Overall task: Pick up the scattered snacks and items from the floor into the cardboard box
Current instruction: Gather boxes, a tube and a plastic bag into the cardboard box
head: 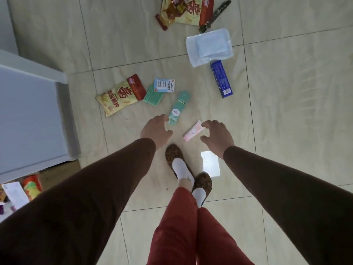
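Both hands reach down toward the tiled floor. My left hand (155,131) is open, its fingertips at the lower end of a slim teal packet (178,108). My right hand (217,136) is open, fingers spread just right of a small pink tube (193,131), touching its upper end. Farther out lie a yellow-red chip bag (119,95), a green sponge-like pack (153,95) under a small light-blue box (164,85), a long blue box (221,79), a clear plastic pouch (209,46) and two more snack bags (186,11). The cardboard box (57,174) shows at lower left, with a snack can inside.
A white cabinet or appliance (32,111) stands at left, overhanging the box. A dark narrow packet (217,15) lies by the far snack bags. My feet in leopard slippers (174,159) stand just below the hands. A bright light patch (211,163) lies on the tiles.
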### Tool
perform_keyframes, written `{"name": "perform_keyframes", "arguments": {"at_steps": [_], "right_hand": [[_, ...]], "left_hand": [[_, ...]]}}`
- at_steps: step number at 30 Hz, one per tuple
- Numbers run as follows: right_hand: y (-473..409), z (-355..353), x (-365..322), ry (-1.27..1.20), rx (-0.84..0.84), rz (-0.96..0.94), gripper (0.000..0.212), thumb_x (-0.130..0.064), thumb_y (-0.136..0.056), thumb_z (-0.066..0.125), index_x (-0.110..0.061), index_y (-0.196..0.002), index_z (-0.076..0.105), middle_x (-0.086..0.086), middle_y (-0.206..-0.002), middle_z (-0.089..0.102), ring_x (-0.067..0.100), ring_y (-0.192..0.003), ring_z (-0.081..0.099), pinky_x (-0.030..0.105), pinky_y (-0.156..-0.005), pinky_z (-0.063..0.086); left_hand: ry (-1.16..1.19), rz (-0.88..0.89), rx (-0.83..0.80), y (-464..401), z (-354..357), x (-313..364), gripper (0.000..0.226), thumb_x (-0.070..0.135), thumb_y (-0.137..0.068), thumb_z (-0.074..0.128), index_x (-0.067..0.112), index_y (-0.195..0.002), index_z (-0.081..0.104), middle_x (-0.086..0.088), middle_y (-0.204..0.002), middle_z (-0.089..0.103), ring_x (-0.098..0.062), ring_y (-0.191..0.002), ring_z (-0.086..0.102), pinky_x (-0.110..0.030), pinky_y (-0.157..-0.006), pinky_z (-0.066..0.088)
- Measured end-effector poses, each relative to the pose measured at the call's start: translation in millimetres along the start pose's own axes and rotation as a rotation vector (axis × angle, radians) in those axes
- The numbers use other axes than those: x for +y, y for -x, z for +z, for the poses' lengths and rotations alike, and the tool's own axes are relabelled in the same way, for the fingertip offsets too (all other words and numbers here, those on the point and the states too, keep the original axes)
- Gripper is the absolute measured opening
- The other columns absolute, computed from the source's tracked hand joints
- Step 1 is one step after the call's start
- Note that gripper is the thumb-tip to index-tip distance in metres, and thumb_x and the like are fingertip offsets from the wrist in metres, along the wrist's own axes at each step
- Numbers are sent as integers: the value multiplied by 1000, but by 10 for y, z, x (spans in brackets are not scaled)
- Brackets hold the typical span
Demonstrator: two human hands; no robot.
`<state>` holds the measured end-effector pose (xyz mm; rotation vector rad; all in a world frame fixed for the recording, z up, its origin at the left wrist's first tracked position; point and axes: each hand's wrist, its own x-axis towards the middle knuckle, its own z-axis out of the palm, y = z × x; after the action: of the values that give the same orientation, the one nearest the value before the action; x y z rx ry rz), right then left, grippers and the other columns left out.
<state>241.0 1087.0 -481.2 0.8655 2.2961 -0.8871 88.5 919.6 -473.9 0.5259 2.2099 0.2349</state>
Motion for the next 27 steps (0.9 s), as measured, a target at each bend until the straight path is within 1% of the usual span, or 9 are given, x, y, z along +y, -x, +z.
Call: {"name": "perform_keyframes", "arguments": {"at_steps": [7, 12, 15, 19, 21, 22, 24, 26, 27], "right_hand": [[-944, 461, 154, 222, -124, -150, 44, -19, -93, 64, -19, -136, 54, 7, -127, 58, 27, -118, 52, 38, -92, 47], [-1592, 1026, 309, 527, -191, -383, 47, -20, -89, 66, -17, -134, 53, 6, -128, 56, 27, -119, 52, 39, -95, 45], [-1864, 1328, 477, 689, -206, -502, 45, -20, -88, 67, -15, -130, 54, 8, -124, 58, 30, -117, 53, 41, -95, 45], [-2032, 1494, 674, 753, -276, -593, 44, -25, -87, 68, -12, -127, 54, 10, -119, 62, 32, -114, 56, 43, -95, 43], [-2024, 1492, 741, 750, -355, -639, 35, -20, -91, 64, -14, -125, 56, 10, -119, 62, 32, -115, 56, 43, -94, 44], [-2007, 1461, 769, 718, -384, -624, 33, -18, -93, 62, -15, -125, 57, 10, -121, 60, 31, -116, 55, 42, -93, 46], [-1986, 1312, 789, 558, -391, -508, 32, -21, -97, 59, -18, -129, 56, 8, -125, 57, 28, -119, 52, 40, -92, 48], [-2002, 1079, 771, 331, -298, -366, 30, -21, -99, 57, -17, -129, 54, 6, -122, 58, 26, -114, 56, 38, -91, 51], [-2022, 948, 751, 222, -227, -293, 27, -22, -99, 57, -17, -126, 53, 6, -117, 61, 25, -106, 61, 38, -87, 54]], "left_hand": [[74, -81, -4, -952, 316, -209, 52, 27, -89, 69, 15, -135, 48, -8, -131, 59, -27, -120, 57, -37, -98, 45], [127, -114, 6, -1744, 711, -327, 55, 28, -87, 71, 13, -134, 47, -10, -129, 58, -29, -120, 56, -40, -100, 45], [126, -109, -5, -2152, 968, -358, 56, 31, -82, 75, 11, -128, 49, -12, -123, 59, -30, -115, 57, -42, -97, 46], [150, -129, -3, -2379, 1274, -379, 65, 29, -73, 83, 11, -123, 47, -12, -118, 59, -32, -105, 60, -43, -90, 50], [146, -127, -19, -2348, 1387, -344, 59, 28, -75, 81, 12, -120, 47, -10, -114, 63, -32, -103, 62, -42, -86, 52], [138, -129, -25, -2316, 1415, -328, 52, 28, -77, 78, 13, -118, 50, -9, -111, 65, -32, -103, 63, -41, -84, 52], [164, -151, -10, -2252, 1397, -328, 40, 27, -81, 74, 14, -114, 56, -7, -108, 66, -31, -102, 63, -41, -83, 53], [261, -175, 40, -2214, 1272, -332, 33, 26, -83, 71, 15, -111, 56, -6, -106, 65, -29, -98, 64, -44, -83, 55], [322, -179, 72, -2206, 1181, -329, 30, 24, -85, 69, 15, -110, 54, -4, -104, 65, -28, -95, 64, -44, -83, 56]]}}
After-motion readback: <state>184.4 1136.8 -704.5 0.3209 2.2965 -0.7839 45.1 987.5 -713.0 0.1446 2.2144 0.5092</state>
